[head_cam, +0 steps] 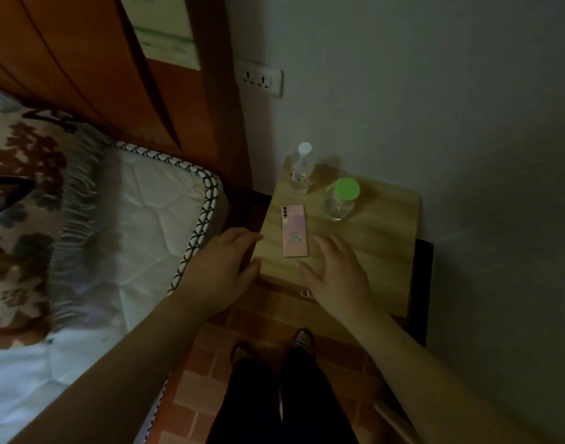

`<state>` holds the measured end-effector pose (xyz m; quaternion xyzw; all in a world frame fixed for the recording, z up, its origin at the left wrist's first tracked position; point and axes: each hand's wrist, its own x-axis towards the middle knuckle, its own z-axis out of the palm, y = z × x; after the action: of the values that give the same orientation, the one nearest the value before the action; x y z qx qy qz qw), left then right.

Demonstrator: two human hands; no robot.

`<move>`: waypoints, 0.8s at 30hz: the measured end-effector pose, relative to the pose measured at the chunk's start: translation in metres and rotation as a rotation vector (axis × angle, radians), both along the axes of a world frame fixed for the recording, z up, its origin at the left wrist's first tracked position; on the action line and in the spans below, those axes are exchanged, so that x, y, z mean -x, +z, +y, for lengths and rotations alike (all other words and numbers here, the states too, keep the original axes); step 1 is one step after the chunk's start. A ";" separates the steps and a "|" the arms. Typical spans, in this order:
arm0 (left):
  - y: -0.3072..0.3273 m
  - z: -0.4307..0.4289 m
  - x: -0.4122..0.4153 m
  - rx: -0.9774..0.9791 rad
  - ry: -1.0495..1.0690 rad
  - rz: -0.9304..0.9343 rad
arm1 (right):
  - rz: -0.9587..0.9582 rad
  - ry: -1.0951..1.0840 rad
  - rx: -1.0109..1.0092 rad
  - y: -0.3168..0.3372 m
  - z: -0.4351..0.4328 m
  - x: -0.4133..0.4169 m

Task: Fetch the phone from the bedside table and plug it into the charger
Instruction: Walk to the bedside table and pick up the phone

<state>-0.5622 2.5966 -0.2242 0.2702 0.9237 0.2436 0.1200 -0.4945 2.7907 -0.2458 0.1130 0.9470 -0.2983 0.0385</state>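
Note:
A pink phone [295, 230] lies face down on the light wooden bedside table [377, 251], near its left edge. My right hand [334, 272] hovers over the table just right of and below the phone, fingers spread, holding nothing. My left hand [225, 267] is at the table's left edge, fingers apart and empty, a little left of the phone. A wall socket [261, 80] sits on the wall above the table. No charger cable is clearly visible.
A clear bottle with a white cap [302, 169] and a clear jar with a green lid [340, 200] stand at the back of the table. The bed with its white mattress [152, 225] and patterned blanket [27, 200] is on the left. The floor [265, 318] is red brick tile.

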 end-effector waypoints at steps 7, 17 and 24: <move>-0.110 0.003 0.058 0.019 -0.022 -0.106 | -0.083 -0.106 -0.045 -0.126 -0.006 0.062; -0.218 0.006 0.099 0.046 -0.056 -0.234 | -0.147 -0.125 -0.167 -0.262 -0.012 0.115; -0.247 0.012 0.111 0.018 -0.052 -0.276 | -0.172 -0.124 -0.185 -0.284 0.008 0.157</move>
<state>-0.6736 2.6082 -0.4713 0.2569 0.8932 0.2669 0.2548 -0.6517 2.7985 -0.5301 0.1996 0.9548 -0.2006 0.0906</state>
